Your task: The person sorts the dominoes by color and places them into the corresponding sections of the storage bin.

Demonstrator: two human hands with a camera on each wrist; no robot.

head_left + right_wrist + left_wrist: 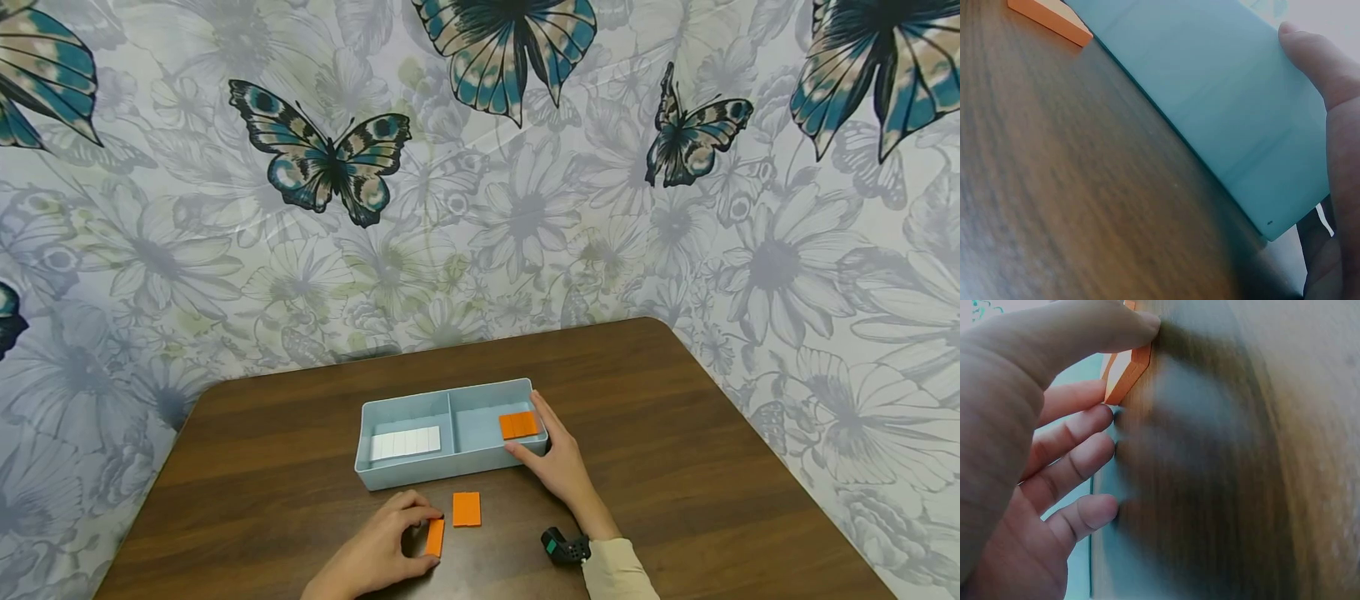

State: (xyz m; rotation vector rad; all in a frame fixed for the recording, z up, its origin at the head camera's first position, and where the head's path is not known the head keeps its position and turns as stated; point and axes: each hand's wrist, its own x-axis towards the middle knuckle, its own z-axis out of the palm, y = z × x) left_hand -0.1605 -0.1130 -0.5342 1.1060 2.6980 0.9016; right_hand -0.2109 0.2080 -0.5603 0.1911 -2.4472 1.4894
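My left hand point(384, 543) pinches a narrow orange block point(435, 538) between thumb and fingers, low over the table in front of the box. In the left wrist view the thumb covers part of that orange block point(1127, 375), while the other fingers stay off it. Just right of it lies a squarish orange piece point(467, 509). With the thumb on the front rim and the fingers round the right end, my right hand point(561, 468) grips a pale blue two-part box point(450, 469). White blocks point(406, 443) fill part of its left compartment; orange blocks point(519, 426) sit at the right end.
A divider point(452, 423) splits the box. The brown wooden table point(675, 450) narrows toward a butterfly-patterned wall point(525, 250). On the right wrist is a black strapped device point(566, 547), beside a cream sleeve point(617, 569).
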